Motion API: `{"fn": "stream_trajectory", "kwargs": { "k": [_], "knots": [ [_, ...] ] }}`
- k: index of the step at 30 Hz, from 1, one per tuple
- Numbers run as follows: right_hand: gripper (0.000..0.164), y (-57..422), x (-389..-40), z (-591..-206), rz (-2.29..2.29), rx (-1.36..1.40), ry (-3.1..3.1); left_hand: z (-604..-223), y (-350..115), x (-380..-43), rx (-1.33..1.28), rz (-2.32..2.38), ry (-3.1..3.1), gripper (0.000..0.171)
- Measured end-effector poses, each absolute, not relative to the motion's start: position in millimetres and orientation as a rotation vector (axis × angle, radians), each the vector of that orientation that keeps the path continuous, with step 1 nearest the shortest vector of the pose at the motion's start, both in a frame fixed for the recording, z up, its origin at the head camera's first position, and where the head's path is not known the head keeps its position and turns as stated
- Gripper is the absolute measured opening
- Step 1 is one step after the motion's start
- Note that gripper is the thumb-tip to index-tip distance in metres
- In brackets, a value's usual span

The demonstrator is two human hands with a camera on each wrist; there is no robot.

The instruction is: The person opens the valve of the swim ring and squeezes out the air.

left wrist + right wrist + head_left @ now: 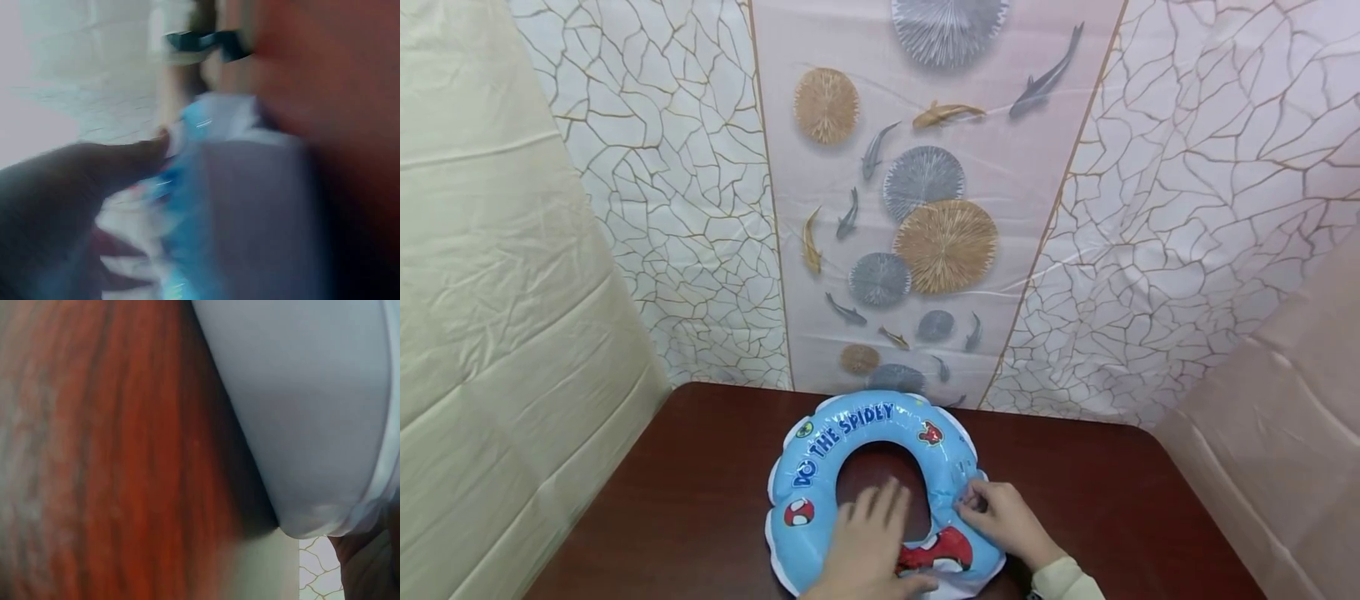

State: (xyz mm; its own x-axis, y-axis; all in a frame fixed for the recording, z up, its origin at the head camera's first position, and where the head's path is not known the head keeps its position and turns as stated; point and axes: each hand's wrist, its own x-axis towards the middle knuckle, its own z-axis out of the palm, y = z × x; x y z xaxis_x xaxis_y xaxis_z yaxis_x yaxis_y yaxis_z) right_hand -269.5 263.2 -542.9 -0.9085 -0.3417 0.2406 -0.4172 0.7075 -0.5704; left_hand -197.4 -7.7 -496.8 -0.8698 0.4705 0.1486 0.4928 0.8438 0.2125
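Observation:
A blue inflatable swim ring (880, 425) with white scalloped edges, red cartoon figures and the lettering "DO THE SPIDEY" is on the dark table. My left hand (868, 542) is over its near side, fingers spread and extended, blurred by motion. On the ring's right side my right hand (1000, 517) has curled fingers pinching a small part of it; the fingertips partly hide that part. In the left wrist view, the ring (187, 231) is blurred beside the dark thumb. The right wrist view has the ring's pale underside (306, 412) close up.
The reddish-brown wooden table (700, 467) has rounded far corners. Behind it hangs a white cloth (692, 167) with gold crack lines and a fish-patterned middle panel. Plain pale cloth walls (490, 317) stand at both sides.

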Motion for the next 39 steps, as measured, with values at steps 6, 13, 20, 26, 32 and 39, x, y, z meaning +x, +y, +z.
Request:
{"fn": "stream_trajectory", "kwargs": {
  "k": [6, 13, 20, 26, 32, 39],
  "knots": [
    [0.023, 263.2, -270.1, -543.3, 0.978, 0.595, -2.827, -484.7, -43.5, -202.0, -0.138, -0.469, -3.101, 0.162],
    [0.021, 263.4, -269.8, -546.3, 1.019, 0.607, -2.808, -511.4, -62.9, -214.4, -0.150, -0.781, -3.193, 0.154],
    [0.019, 265.1, -269.1, -547.4, 1.061, 0.627, -2.792, -519.3, -58.5, -220.6, -0.302, -0.979, -3.194, 0.153],
    [0.022, 264.8, -270.3, -545.4, 1.060, 0.655, -2.766, -526.6, -52.1, -225.9, -0.332, -0.874, -3.163, 0.159],
    [0.022, 263.3, -270.6, -548.7, 1.102, 0.633, -2.770, -526.5, -48.1, -227.1, -0.339, -0.825, -3.141, 0.158],
    [0.021, 262.1, -272.0, -549.1, 1.151, 0.600, -2.689, -522.5, -43.2, -230.3, -0.362, -0.759, -3.132, 0.151]
  ]
}}
